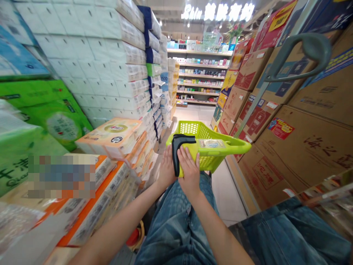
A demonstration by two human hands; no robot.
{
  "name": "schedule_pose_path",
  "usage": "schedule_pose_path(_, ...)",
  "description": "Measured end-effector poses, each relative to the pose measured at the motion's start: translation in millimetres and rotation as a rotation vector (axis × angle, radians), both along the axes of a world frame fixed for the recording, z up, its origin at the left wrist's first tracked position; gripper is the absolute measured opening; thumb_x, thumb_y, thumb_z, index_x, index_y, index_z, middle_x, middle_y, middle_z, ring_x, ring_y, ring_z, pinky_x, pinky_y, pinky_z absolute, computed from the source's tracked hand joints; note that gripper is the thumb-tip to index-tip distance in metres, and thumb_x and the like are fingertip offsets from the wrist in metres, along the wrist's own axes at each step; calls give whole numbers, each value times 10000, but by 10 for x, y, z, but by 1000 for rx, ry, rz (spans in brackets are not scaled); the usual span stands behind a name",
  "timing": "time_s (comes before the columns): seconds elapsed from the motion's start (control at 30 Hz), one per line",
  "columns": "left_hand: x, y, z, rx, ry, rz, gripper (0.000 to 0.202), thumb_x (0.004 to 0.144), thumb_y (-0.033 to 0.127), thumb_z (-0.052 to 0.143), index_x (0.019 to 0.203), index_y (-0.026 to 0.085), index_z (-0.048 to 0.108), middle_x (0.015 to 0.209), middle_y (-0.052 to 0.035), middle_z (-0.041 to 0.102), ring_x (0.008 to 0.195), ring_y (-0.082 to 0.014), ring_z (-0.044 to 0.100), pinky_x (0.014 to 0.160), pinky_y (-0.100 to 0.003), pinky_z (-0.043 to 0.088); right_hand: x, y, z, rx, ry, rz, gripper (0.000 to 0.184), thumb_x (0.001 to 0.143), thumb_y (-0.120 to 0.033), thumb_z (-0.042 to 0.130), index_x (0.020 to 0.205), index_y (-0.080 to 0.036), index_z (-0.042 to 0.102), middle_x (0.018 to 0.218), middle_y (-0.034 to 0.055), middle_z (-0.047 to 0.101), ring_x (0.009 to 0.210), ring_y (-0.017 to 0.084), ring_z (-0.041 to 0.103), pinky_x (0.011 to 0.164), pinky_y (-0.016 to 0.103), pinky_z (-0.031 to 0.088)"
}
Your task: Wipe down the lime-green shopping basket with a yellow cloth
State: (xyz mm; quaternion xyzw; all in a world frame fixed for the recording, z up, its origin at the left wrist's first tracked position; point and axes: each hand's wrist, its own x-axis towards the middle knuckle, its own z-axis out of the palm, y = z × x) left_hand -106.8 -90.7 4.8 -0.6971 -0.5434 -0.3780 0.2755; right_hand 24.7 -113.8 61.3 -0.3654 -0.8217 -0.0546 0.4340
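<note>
As we stood among stacked white tissue packs (pixel 110 62), our left hand (pixel 167 169) and right hand (pixel 189 171) gripped a lime-green plastic mesh basket (pixel 209 158).
A folded black fabric strip (pixel 179 147) draped its rim; a flat wrapped packet (pixel 211 144) already lay inside.

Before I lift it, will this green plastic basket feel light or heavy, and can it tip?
The lime-green plastic basket will probably feel light for its size, because its walls are open mesh. Its thin rim may flex a little. It could tip slightly toward the flat packet, though that packet looks light.

Bright overhead shop light; edges warped and blurred.
</note>
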Motion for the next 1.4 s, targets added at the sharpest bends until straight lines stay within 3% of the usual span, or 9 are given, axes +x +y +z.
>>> schedule_pose_path(0.23,67,-6,72,-1,23,22,840,910,202,483,1558,35,-25,1613,-252,155,1515,-337,90,1177,-548,294,446,150,49,77,81,-157,690,796,-60,389,1467,-216,437,1483,71,516,1428,201,407,1226,544,-36)
schedule_pose_path(0.33,88,-2,80,17,10,11,846,910,203,482,1555,29,-37,1615,-259,136,1514,-346,74,1174,-551,296,303,135,59,55,144,-214,690,801,-74,393,1479,-202,421,1495,79,500,1445,213,379,1229,545,-7)
schedule_pose_path(0.57,20,-12,62,-15,9,17,790,896,113,412,1570,78,2,1642,-195,64,1517,-311,70,1191,-477,304,-22,81,-51,49,8,2,712,796,-48,385,1496,-179,395,1509,71,485,1469,162,327,1246,458,11)
schedule_pose_path(0.73,70,-98,149,-46,18,34,843,903,188,480,1553,15,-28,1618,-253,128,1517,-332,82,1189,-528,275,557,221,-231,147,-60,-86,685,837,-78,397,1508,-215,375,1457,82,546,1432,187,399,1234,513,-14)
schedule_pose_path(0.93,384,-184,286,3,121,0,796,915,195,480,1563,41,45,1612,-210,184,1523,-275,76,1215,-468,223,1241,510,-401,209,237,-341,652,896,-208,383,1543,-208,304,1538,156,425,1469,295,326,1178,655,136)
schedule_pose_path(1.07,589,-103,325,-49,233,-46,675,927,207,439,1550,72,216,1583,-148,316,1516,-216,161,1233,-387,166,949,464,-443,124,411,-403,653,905,-193,357,1552,-233,276,1622,144,249,1514,314,191,1143,720,127)
schedule_pose_path(1.2,634,-11,308,-86,252,-27,653,917,187,419,1531,34,256,1575,-169,324,1492,-225,258,1216,-370,203,590,360,-514,155,217,-229,674,897,-157,353,1561,-218,252,1590,136,338,1509,265,222,1192,629,159)
schedule_pose_path(1.3,619,30,275,-93,244,-16,646,923,173,413,1535,42,251,1569,-176,331,1484,-221,282,1216,-373,206,746,438,-546,250,70,-195,662,892,-127,375,1545,-208,301,1510,132,474,1485,222,296,1227,543,135)
schedule_pose_path(1.4,633,67,230,-91,213,-7,643,939,188,414,1548,83,237,1570,-167,331,1484,-213,283,1223,-381,192,1103,598,-539,310,74,-264,667,890,-134,406,1545,-206,303,1513,145,467,1488,240,288,1221,563,137)
